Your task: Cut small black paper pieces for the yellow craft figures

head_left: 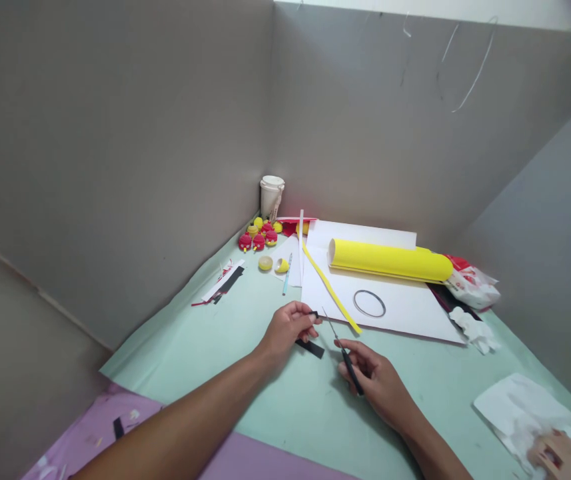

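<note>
The left hand [288, 330] pinched a small black piece [314, 313] between its fingertips, over the bench [235, 333]. The right hand [372, 377] had its fingers curled around a black-handled tool [351, 372], its thin metal blade angled forward with the tip just beside the black piece. A black strip [312, 349] lay right below the left fingers. Just beyond the fingers of both hands, a yellow strip [329, 285] crossed the edge of a white sheet [410, 313], near a dark ring [384, 308]. Red and yellow balls [258, 242] sat well beyond the left fingers.
</note>
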